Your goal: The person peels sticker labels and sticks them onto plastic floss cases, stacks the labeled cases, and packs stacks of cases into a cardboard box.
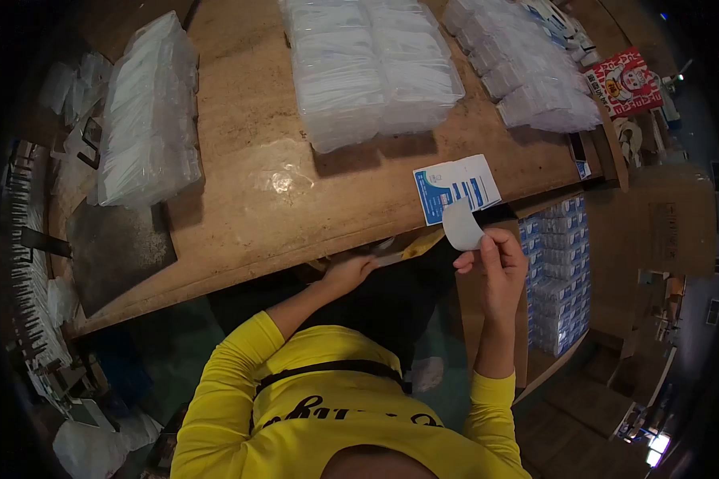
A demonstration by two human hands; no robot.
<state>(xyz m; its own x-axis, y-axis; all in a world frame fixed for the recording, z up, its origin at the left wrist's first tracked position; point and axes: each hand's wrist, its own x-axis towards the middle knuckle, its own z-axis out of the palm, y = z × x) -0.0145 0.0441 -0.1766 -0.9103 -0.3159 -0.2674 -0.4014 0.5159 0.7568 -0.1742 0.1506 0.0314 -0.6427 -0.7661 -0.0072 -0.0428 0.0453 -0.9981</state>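
My right hand (pixel 495 267) pinches a small curved white slip (pixel 462 227) between thumb and fingers, just off the table's front edge. Behind the slip, a blue and white printed sheet (pixel 433 188) lies near that edge, partly covered by it. My left hand (pixel 350 273) is low in front of the table edge, its fingers closed at the end of a thin pale item (pixel 389 259). A yellow item (pixel 423 243) shows beside that thin item, over the dark lap; its shape is unclear.
On the wooden table (pixel 248 191) stand stacks of clear plastic boxes at left (pixel 148 120), middle (pixel 375 72) and right (pixel 527 72). A dark plate (pixel 120 255) lies at the left. A cardboard box (pixel 495 335) with blue-white packs (pixel 558 271) stands at the right.
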